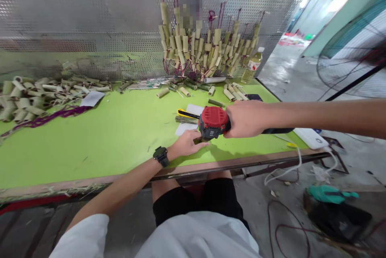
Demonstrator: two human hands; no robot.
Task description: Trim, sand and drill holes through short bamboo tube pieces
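My right hand (247, 118) is wrapped round the grip of a red and black cordless drill (214, 118), seen from its back end. Just below the drill, my left hand (187, 143), with a black watch at the wrist, pinches a short greenish-brown bamboo piece (198, 140) against the green tabletop (120, 137). The drill body hides its bit and part of that piece. Beyond my left hand lie a yellow and black utility knife (182, 112), some dark bamboo bits (184, 119) and a white card (182, 129).
A heap of cut bamboo tubes (30, 97) and purple cord (57, 116) lie at left. Strung bamboo tubes (181, 47) hang on the perforated metal panel (90, 17). A bottle of yellow liquid (252, 67) stands at back right. A white power bank (312, 138) with cable sits near the right edge.
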